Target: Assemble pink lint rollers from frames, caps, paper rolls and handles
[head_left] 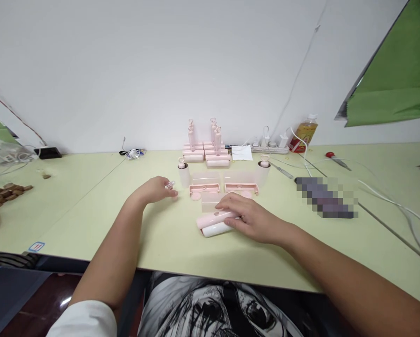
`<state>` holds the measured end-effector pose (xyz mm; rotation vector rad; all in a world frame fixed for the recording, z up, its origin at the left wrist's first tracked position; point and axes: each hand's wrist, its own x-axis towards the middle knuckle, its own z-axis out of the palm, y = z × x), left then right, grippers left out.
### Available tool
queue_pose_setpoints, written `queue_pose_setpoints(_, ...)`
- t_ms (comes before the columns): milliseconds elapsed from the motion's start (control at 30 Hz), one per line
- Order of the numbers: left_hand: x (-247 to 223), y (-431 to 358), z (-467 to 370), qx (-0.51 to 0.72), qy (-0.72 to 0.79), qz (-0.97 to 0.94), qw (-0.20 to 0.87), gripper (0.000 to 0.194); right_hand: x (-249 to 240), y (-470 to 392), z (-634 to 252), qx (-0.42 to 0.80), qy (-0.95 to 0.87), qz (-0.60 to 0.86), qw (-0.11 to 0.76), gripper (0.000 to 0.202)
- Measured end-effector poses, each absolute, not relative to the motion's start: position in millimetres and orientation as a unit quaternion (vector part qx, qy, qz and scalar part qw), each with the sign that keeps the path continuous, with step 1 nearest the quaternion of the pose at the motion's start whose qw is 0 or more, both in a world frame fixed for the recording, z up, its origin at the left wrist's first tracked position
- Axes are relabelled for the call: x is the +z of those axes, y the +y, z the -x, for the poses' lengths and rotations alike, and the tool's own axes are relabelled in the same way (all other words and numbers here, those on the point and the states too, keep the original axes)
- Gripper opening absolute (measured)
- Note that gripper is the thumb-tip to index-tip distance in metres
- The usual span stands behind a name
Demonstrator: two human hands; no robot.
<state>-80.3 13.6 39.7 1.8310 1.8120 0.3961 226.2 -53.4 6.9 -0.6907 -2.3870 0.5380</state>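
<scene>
My left hand (157,189) is closed in a pinch on a small clear plastic piece (170,185), just above the table. A small pale pink part (175,198) shows below its fingertips. My right hand (248,217) is wrapped over the right end of a pink case (210,219) that lies on the table with a white roll (215,229) along its front side. The palm hides that end. Behind it are a translucent cover (212,202), two open pink trays (205,188) (241,187) and a round pink disc (195,197).
Two cylinders with pink ring tops (184,175) (263,173) stand beside the trays. Pink cases (218,161) with upright pink handles (218,142) are against the wall. To the right are a power strip (269,150), bottle (304,135), screwdriver (338,160) and cables; wooden pieces (6,194) lie left.
</scene>
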Motion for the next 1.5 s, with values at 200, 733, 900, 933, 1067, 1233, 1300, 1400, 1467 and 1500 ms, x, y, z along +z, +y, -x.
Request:
queue_pose_setpoints(200, 45.0, 7.7, 73.6, 0.193, 0.620, -0.689, 0.322, 0.023, 4.4, -51.9, -228.8, 0.182, -0.916, 0.265, 0.240, 0.040)
queue_pose_setpoints(733, 20.9, -36.2, -20.0, 0.292, 0.268, -0.701, 0.593, 0.037, -0.3, -63.3, -213.2, 0.191, -0.791, 0.283, 0.508, 0.021)
queue_pose_setpoints(900, 24.9, -28.8, -11.4, 0.455, 0.364, -0.664, 0.469, 0.051, 2.9, -66.3, -211.9, 0.253, -0.765, 0.329, 0.493, 0.010)
queue_pose_setpoints(933, 23.8, -27.0, -9.8, 0.483, 0.378, -0.633, 0.473, 0.054, 3.0, -66.4, -211.2, 0.257, -0.775, 0.338, 0.469, 0.007)
queue_pose_setpoints(1067, 17.2, -23.7, -7.4, 0.552, 0.329, -0.564, 0.518, 0.060, 1.0, -65.2, -208.1, 0.255, -0.816, 0.341, 0.392, 0.010)
queue_pose_setpoints(1233, 11.6, -25.4, -9.9, 0.546, 0.284, -0.587, 0.527, 0.053, -0.6, -62.6, -207.8, 0.254, -0.820, 0.357, 0.368, 0.021)
queue_pose_setpoints(1300, 12.0, -25.8, -10.4, 0.554, 0.288, -0.578, 0.526, 0.052, -0.3, -61.6, -208.5, 0.246, -0.819, 0.363, 0.371, 0.029)
queue_pose_setpoints(1400, 14.6, -25.6, -9.4, 0.578, 0.301, -0.554, 0.519, 0.053, 0.1, -59.7, -209.6, 0.244, -0.813, 0.371, 0.376, 0.037)
queue_pose_setpoints(1467, 15.4, -24.9, -8.1, 0.581, 0.306, -0.551, 0.516, 0.053, 0.1, -58.3, -210.2, 0.249, -0.807, 0.376, 0.382, 0.039)
queue_pose_setpoints(1500, 15.1, -24.4, -7.6, 0.577, 0.308, -0.554, 0.516, 0.052, 0.0, -57.7, -210.5, 0.251, -0.805, 0.377, 0.383, 0.039)
